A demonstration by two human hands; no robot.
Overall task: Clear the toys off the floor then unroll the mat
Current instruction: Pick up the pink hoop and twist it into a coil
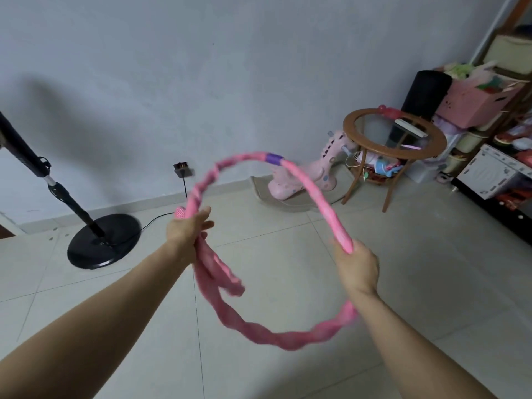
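Note:
I hold a pink hula hoop (309, 188) with a purple joint band in front of me, above the tiled floor. My left hand (187, 230) grips its left side, where a loose pink wrap dangles and blurs. My right hand (358, 267) is closed around its right side. A pink rocking-horse toy (305, 180) stands on the floor by the far wall. A black rolled mat (426, 95) stands upright behind the round table.
A fan stand with a round black base (103, 240) is at left, its cord running to a wall socket. A round glass-topped wooden side table (394, 133) stands at right, with shelves and pink boxes (475, 102) of clutter beyond it.

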